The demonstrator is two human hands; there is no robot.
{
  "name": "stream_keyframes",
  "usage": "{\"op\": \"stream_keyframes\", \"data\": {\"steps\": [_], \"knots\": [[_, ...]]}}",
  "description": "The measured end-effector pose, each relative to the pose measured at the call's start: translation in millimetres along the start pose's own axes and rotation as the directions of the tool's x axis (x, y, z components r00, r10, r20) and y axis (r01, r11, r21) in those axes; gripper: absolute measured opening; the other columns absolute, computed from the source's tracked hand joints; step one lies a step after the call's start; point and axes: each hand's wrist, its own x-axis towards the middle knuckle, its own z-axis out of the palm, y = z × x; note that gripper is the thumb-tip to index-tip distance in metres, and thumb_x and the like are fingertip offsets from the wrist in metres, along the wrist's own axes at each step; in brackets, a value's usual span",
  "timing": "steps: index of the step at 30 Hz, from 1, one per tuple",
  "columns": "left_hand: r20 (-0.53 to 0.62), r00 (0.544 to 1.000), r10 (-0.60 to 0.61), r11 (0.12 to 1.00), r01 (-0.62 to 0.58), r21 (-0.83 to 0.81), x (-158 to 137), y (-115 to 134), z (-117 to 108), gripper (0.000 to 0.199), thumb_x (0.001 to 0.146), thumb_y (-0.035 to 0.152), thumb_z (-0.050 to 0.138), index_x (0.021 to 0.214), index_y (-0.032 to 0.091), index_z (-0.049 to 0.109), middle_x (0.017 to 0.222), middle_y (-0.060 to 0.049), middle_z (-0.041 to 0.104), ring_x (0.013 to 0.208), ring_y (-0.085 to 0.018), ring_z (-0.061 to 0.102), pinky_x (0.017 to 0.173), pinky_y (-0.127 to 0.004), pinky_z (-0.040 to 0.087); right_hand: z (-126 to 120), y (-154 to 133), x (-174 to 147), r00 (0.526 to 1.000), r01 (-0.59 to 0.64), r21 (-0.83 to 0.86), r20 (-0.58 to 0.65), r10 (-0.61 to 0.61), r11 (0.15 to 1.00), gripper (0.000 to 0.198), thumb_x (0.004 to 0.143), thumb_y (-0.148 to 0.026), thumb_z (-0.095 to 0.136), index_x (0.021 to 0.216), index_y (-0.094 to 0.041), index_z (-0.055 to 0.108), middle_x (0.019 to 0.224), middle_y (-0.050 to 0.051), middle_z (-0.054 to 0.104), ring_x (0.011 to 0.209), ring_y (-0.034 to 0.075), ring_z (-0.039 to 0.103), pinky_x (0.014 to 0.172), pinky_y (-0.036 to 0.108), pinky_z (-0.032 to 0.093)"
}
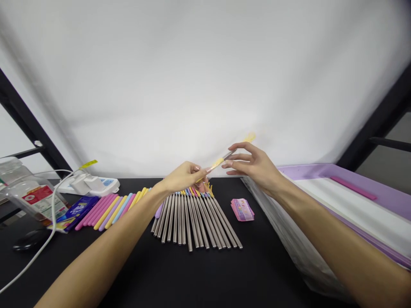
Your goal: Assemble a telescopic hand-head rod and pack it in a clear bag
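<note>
My left hand (184,176) pinches the yellow handle (217,163) of a slim back scratcher, raised at a slant above the table. My right hand (252,162) has its fingers closed around the scratcher's metal rod (229,155); a yellow claw-like end (249,137) sticks out beyond them, slightly blurred. Below my left hand lies a fanned row of metal rods (197,222), with coloured claw ends (208,190) at the far side, partly hidden by that hand. Pink, purple, yellow and blue handles (112,209) lie side by side to the left, partly behind my left forearm.
A stack of pink cards (242,209) lies right of the rods. Further right are clear plastic wrap (282,231) and a purple-rimmed tray (308,170) with a pink stick (353,188). At left are a plastic jar (41,201), blue packet (80,209), power strip (109,185), cable and black mouse (32,239).
</note>
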Motion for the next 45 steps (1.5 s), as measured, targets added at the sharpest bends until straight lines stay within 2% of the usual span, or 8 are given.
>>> {"op": "stream_keyframes", "data": {"steps": [4,8,17,22,34,40,42,45], "knots": [[-0.082,0.996,0.047,0.998,-0.049,-0.026,1,-1,0,0.039,0.084,0.048,0.064,0.092,0.010,0.067,0.082,-0.013,0.072,0.073,-0.018,0.071,0.069,-0.029,0.058,1,1,0,0.999,-0.005,0.005,-0.035,0.005,1.000,0.041,0.063,-0.034,0.084,0.094,-0.020,0.062,0.094,0.006,0.066,0.092,0.025,0.068,0.081,0.045,0.061],[0.030,0.995,0.095,0.988,-0.090,-0.128,-1,-4,-7,0.054,0.078,0.029,0.073,0.128,0.015,0.055,0.103,-0.013,0.071,0.091,-0.020,0.071,0.086,-0.035,0.057,-2,1,1,0.998,-0.005,-0.001,-0.064,0.005,1.000,0.040,0.059,-0.035,0.086,0.087,-0.018,0.064,0.095,0.006,0.065,0.094,0.025,0.066,0.080,0.044,0.061],[0.042,0.994,0.103,0.995,-0.103,0.007,-1,-5,5,0.036,0.086,0.042,0.061,0.110,0.015,0.056,0.082,-0.010,0.071,0.070,-0.018,0.069,0.059,-0.027,0.054,5,2,-1,0.991,-0.079,-0.035,-0.107,0.075,0.996,0.041,0.065,-0.044,0.082,0.070,-0.017,0.051,0.079,0.005,0.066,0.081,0.023,0.069,0.072,0.041,0.062],[0.111,0.990,0.088,0.996,-0.084,-0.041,-2,-8,0,0.058,0.075,0.038,0.076,0.123,0.015,0.052,0.087,-0.011,0.072,0.076,-0.019,0.070,0.067,-0.030,0.055,-2,5,1,0.996,-0.055,0.045,-0.063,0.058,0.997,0.047,0.059,-0.037,0.086,0.080,-0.020,0.048,0.078,0.001,0.065,0.084,0.022,0.068,0.077,0.044,0.061],[0.173,0.985,0.018,0.998,-0.008,-0.063,-2,-3,10,0.040,0.085,0.045,0.063,0.105,0.011,0.063,0.088,-0.014,0.072,0.079,-0.019,0.070,0.072,-0.030,0.057,0,7,0,0.985,-0.107,0.036,-0.132,0.111,0.994,0.041,0.061,-0.036,0.086,0.079,-0.019,0.052,0.076,0.003,0.067,0.076,0.022,0.071,0.074,0.041,0.062],[0.244,0.963,0.115,0.989,-0.089,-0.117,-11,-1,-11,0.101,0.069,0.022,0.080,0.148,0.032,0.018,0.099,-0.009,0.070,0.092,-0.023,0.070,0.079,-0.038,0.057,-8,8,5,0.984,-0.091,0.084,-0.145,0.103,0.992,0.045,0.055,-0.033,0.089,0.080,-0.019,0.056,0.078,0.001,0.067,0.075,0.020,0.071,0.084,0.042,0.060],[0.269,0.952,0.148,0.987,-0.123,-0.108,-12,0,-13,0.086,0.072,0.022,0.078,0.142,0.030,0.028,0.106,-0.011,0.068,0.097,-0.024,0.069,0.081,-0.037,0.056,-11,7,6,0.983,-0.097,0.084,-0.149,0.109,0.992,0.046,0.054,-0.034,0.090,0.081,-0.019,0.056,0.076,0.002,0.068,0.072,0.020,0.071,0.084,0.043,0.060],[0.167,0.963,0.211,0.976,-0.217,0.020,-9,0,-10,0.032,0.081,0.033,0.069,0.106,0.017,0.057,0.096,-0.011,0.070,0.092,-0.022,0.069,0.078,-0.032,0.054,-11,6,5,0.982,-0.120,0.094,-0.133,0.132,0.988,0.046,0.055,-0.033,0.090,0.082,-0.019,0.055,0.074,0.002,0.068,0.070,0.019,0.070,0.084,0.042,0.060]]}}
